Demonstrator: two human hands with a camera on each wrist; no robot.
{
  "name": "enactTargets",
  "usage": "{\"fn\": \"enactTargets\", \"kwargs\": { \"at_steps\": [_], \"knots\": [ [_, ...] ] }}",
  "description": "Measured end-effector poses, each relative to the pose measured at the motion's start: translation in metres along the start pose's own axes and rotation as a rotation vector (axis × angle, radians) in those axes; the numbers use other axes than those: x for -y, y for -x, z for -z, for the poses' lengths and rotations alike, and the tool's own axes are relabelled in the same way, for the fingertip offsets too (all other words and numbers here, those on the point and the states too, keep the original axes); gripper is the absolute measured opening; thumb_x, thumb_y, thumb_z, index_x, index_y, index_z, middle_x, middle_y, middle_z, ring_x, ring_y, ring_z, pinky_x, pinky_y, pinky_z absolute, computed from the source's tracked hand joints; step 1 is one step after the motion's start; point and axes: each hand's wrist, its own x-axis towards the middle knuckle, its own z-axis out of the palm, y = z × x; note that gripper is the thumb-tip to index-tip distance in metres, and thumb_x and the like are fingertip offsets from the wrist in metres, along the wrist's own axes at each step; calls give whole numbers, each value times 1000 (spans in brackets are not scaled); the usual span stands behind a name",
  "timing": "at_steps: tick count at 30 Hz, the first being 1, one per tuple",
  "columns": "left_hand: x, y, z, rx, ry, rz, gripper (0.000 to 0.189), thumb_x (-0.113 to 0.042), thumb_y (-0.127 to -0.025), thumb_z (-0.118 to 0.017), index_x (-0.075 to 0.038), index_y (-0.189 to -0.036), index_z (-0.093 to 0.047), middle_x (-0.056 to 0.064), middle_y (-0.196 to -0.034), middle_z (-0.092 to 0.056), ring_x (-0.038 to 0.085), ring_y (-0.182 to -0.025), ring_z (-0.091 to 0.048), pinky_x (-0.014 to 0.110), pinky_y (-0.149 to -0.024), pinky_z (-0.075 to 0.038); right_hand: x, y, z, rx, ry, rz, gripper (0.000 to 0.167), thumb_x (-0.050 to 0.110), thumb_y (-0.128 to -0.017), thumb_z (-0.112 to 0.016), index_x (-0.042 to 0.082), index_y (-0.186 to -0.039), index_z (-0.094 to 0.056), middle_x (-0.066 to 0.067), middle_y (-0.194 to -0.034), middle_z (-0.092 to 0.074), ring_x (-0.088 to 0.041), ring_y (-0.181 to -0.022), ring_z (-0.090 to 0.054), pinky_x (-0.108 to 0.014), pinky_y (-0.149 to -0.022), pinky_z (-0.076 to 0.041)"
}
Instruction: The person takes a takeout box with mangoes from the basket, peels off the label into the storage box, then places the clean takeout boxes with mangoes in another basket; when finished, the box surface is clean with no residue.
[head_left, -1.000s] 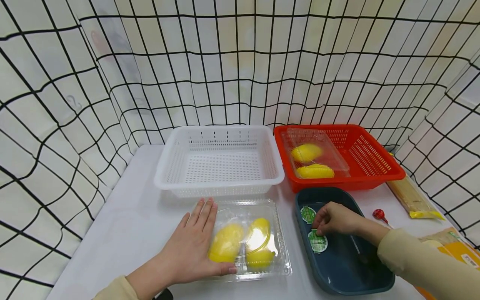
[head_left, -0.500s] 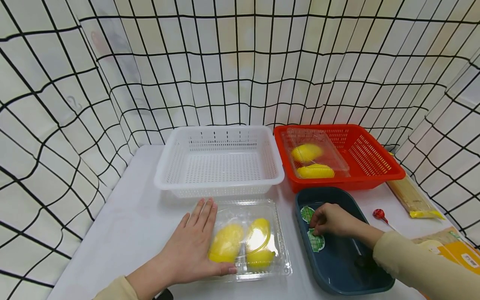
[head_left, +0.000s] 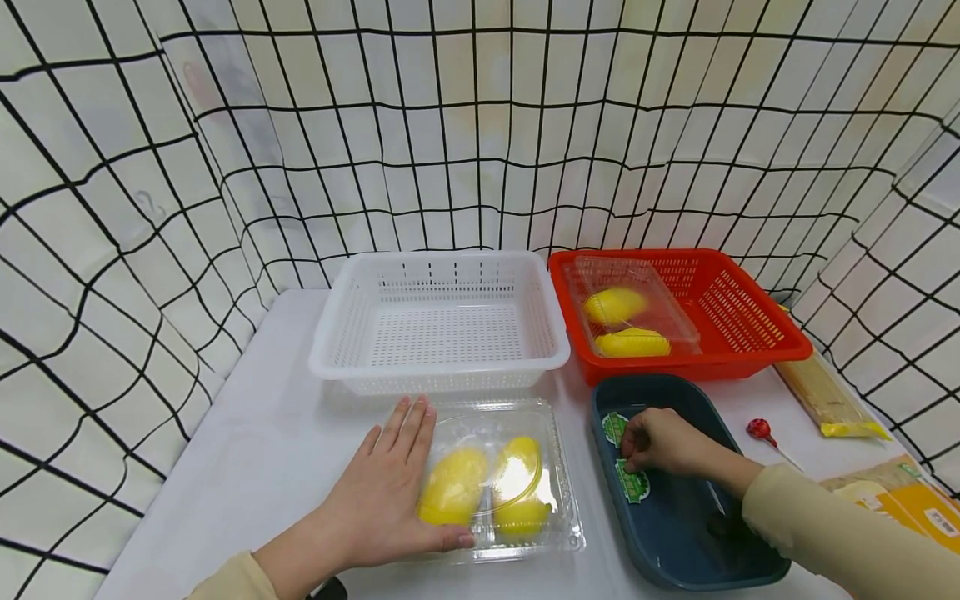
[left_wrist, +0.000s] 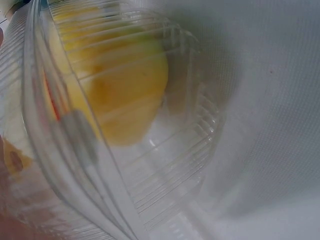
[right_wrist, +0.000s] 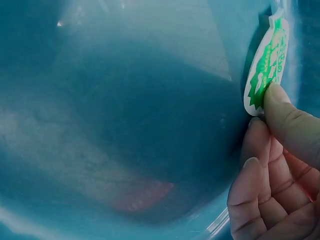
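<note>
My left hand (head_left: 386,492) lies with straight fingers over the left side of a clear plastic clamshell box (head_left: 558,467), thumb across its front. Through the lid show yellow fruits (head_left: 453,486); the left wrist view shows one fruit (left_wrist: 125,80) behind the ribbed wall. To the right, my right hand (head_left: 671,442) reaches into a dark blue tray (head_left: 686,554). Its thumb and fingertips pinch the edge of a green-and-white label (right_wrist: 267,65). In the head view two such labels lie by the tray's left wall, an upper label (head_left: 615,428) and a lower label (head_left: 633,485).
A white basket (head_left: 438,375) stands behind the box. Beside it, a red basket (head_left: 742,321) holds another clear box (head_left: 667,308) with yellow fruits. A red lollipop (head_left: 761,429), a yellow-ended packet (head_left: 825,396) and an orange packet (head_left: 907,508) lie at right. Black netting surrounds the table.
Over the last second my right hand has shifted slightly left within the tray, and the labels have slid a little left with it. My left hand and the clamshell box stay put.
</note>
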Motion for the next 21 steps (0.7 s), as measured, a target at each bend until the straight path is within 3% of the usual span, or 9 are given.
{"fn": "enactTargets", "kwargs": {
  "at_steps": [14, 21],
  "knots": [
    [0, 0, 0, 1, 13, 6, 137, -94, -71, -54, 8, -158, -26, 25, -168, -21, 42, -156, -21, 63, -116, -35, 4, 1, 5, -10, -4, -33, 14, 15, -82, -85, 13, -87, -72, 5, -79, -68, -12, -70, -58, -20, -68, -56],
    [0, 1, 0, 0, 9, 2, 137, -94, -72, -54, 8, -158, -25, 25, -168, -20, 43, -157, -21, 63, -116, -35, 13, 0, 16, -61, 41, -10, 9, 16, -87, -81, 16, -87, -73, 7, -80, -69, -11, -72, -58, -19, -70, -55]
  ]
}}
